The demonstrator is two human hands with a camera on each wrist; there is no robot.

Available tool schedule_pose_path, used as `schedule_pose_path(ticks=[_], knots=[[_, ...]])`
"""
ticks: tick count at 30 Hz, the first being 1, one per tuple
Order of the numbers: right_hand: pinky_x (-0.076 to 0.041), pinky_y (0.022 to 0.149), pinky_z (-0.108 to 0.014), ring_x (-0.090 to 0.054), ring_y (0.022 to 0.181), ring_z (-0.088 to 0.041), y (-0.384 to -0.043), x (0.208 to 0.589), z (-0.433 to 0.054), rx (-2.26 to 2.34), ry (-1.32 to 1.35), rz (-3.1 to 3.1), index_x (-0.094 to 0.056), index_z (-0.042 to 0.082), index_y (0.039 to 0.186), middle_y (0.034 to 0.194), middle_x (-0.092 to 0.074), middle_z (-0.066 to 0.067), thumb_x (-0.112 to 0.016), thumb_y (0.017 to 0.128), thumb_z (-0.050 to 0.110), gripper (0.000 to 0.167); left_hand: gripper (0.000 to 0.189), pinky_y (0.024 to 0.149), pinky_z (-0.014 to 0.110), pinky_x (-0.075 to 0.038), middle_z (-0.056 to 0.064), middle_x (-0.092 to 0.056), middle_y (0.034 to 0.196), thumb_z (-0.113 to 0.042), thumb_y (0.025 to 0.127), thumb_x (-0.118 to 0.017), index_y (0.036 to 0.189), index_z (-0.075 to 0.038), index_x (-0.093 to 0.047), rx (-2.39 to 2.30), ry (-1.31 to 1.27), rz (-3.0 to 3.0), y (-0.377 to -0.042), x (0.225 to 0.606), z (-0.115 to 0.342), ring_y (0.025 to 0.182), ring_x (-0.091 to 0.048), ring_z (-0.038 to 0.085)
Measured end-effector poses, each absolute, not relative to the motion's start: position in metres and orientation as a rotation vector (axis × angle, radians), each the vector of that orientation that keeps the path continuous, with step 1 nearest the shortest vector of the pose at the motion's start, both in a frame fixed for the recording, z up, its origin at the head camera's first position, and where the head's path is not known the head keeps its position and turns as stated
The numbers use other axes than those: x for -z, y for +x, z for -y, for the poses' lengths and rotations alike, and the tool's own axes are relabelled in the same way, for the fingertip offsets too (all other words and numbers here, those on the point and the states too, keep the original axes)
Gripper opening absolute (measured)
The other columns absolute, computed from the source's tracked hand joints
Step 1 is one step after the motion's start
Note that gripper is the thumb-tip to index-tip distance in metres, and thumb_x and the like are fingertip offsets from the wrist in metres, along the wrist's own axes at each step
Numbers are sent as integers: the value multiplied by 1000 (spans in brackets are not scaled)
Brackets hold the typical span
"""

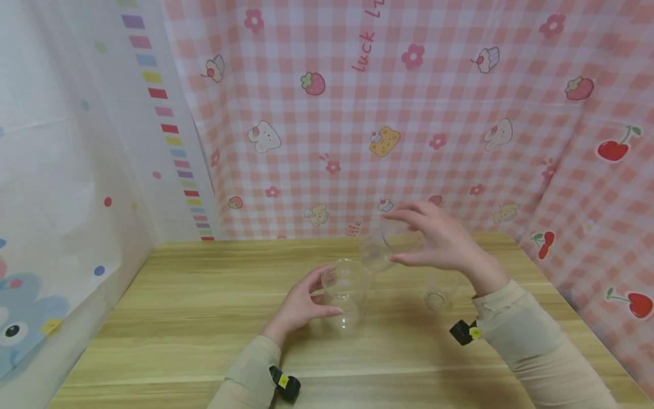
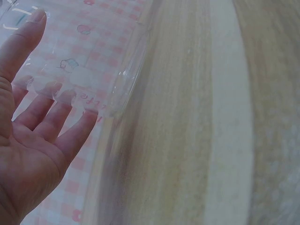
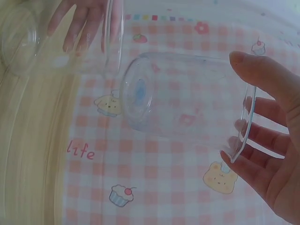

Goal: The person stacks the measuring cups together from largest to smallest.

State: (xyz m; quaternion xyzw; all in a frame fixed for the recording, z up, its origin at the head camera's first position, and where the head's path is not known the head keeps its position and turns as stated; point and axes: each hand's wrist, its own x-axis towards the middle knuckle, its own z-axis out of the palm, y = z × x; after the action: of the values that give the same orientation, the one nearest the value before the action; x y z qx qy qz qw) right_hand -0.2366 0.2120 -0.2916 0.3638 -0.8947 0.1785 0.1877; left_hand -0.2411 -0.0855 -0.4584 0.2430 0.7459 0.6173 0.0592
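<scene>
A clear plastic cup stands upright on the table, its mouth facing up. My left hand holds it from the left side, thumb in front and fingers round the back; the left wrist view shows the fingertips on the cup wall. Above and to the right, my right hand grips a second clear cup by its rim, thumb on one side and fingers on the other. This cup is tilted, its base pointing down and left, close to the standing cup's mouth.
Another clear cup sits on the wooden table below the right hand. A pink checked cloth hangs behind the table's far edge, and a white patterned cloth is on the left.
</scene>
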Motion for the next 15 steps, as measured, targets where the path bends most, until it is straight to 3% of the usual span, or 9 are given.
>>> schedule_pose_path(ticks=[15], knots=[[-56, 75, -34, -60, 98, -21, -235, 293, -186, -515, 1180, 2434, -61, 12, 134, 126, -58, -10, -92, 69, 33, 75, 88, 99, 38, -51, 7, -53, 141, -3, 70, -89, 146, -16, -47, -1888, 736, -2244, -241, 458, 85, 127, -52, 30]])
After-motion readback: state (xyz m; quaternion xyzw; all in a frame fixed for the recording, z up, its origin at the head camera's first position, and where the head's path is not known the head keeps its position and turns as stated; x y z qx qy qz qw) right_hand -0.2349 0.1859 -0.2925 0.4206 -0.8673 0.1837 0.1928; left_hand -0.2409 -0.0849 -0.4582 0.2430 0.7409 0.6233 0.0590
